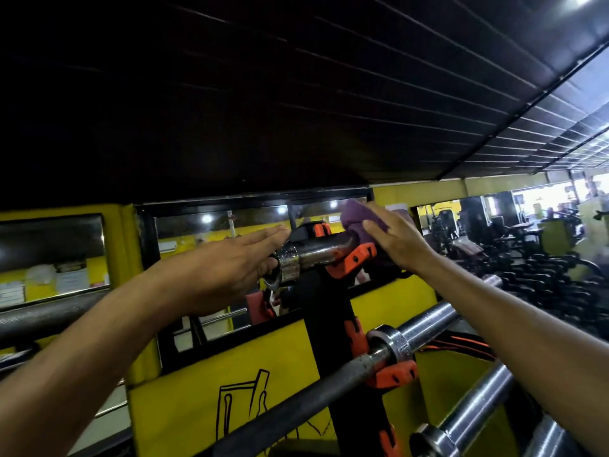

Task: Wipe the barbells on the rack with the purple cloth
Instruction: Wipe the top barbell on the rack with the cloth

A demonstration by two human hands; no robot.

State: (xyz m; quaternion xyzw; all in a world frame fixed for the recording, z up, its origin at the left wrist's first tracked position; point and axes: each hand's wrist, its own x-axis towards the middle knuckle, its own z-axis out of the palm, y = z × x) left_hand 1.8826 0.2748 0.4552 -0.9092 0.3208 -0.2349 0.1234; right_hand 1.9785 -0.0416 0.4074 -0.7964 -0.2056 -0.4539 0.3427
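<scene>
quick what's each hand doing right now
Left hand: open, fingers straight, against the top barbell's collar.
Right hand: open, fingers fairly straight, pressing the cloth on that barbell's end.

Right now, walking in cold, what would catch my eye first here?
Two hands reaching up to the top barbell: the right hand presses a purple cloth against its far end, and the left hand lies flat by its chrome collar. Below them, orange hooks on the black rack cradle more bars, against yellow walls.
</scene>
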